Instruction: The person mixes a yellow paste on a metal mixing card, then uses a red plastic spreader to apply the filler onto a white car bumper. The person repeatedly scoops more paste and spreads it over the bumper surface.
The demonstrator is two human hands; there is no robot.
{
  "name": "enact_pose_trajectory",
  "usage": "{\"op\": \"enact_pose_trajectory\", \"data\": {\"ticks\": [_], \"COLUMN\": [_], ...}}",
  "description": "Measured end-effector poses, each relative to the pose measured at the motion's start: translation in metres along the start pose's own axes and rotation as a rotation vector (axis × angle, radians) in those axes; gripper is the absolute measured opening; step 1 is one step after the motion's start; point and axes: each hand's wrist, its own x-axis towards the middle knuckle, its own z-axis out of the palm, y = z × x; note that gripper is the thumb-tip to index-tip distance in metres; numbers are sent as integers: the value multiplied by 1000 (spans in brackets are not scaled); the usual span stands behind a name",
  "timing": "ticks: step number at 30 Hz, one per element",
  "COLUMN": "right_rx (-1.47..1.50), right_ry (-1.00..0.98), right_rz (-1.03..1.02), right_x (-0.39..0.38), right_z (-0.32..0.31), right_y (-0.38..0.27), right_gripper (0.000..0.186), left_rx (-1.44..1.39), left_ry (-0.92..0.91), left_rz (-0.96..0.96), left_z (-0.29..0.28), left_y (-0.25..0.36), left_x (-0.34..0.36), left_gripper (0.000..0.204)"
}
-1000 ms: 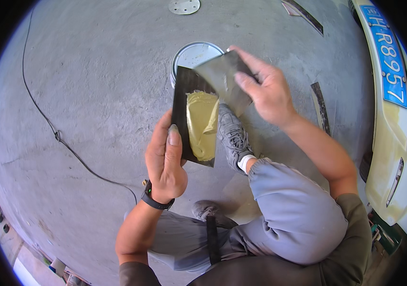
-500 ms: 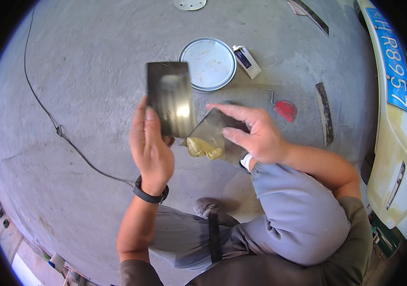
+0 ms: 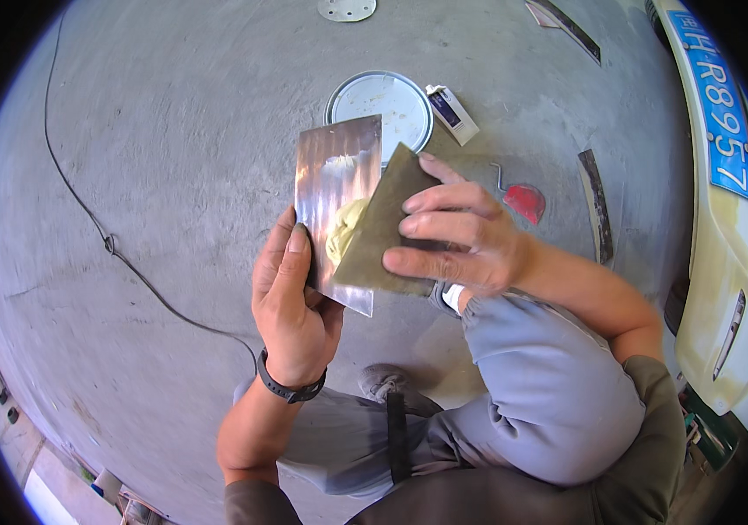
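– Your left hand (image 3: 289, 319), seen from the head camera: what has it got?

– You have it closed on a shiny metal plate (image 3: 330, 175), thumb at the left edge, other fingers partly hidden behind. A dark wristband (image 3: 291, 389) sits below that hand.

– And your right hand (image 3: 474, 238)?

– You grip a darker plate (image 3: 391, 223) with it, your fingers spread over its upper face. It slants, and its left edge crosses in front of the shiny one's lower right part.

– Where is the paste?

– Your yellow paste (image 3: 344, 229) shows as a lump against the shiny plate's face, right along the darker plate's edge, which hides some of it. Whether the metal edges touch there, I can't tell you.

– What lies around you?

– Beyond your hands, a round tin (image 3: 369, 96) stands on the grey floor (image 3: 172, 175), partly covered by the plates, with a white tube (image 3: 461, 127) just to its right. Past your right hand lie a red piece (image 3: 524, 203) with a thin bent stem and, farther right, a long dark strip (image 3: 595, 206).
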Motion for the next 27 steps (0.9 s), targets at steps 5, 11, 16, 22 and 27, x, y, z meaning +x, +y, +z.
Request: {"op": "enact_pose_trajectory", "data": {"ticks": [5, 11, 16, 22, 27], "right_rx": [-164, 757, 871, 749, 610], "right_ry": [-157, 164, 306, 110, -247], "right_rz": [21, 1063, 1020, 978, 928], "right_x": [-11, 5, 27, 31, 32], "right_z": [-18, -23, -22, -20, -19], "right_y": [23, 5, -19, -27, -22], "right_gripper": [44, 33, 17, 15, 20], "left_rx": [-68, 393, 531, 456, 418], "left_ry": [60, 8, -77, -50, -80], "left_rz": [51, 362, 522, 447, 480], "left_z": [0, -1, 0, -2, 2], "left_y": [1, 6, -14, -11, -13], "left_x": [-2, 11, 24, 24, 24], "left_gripper": [53, 33, 24, 23, 25]}}
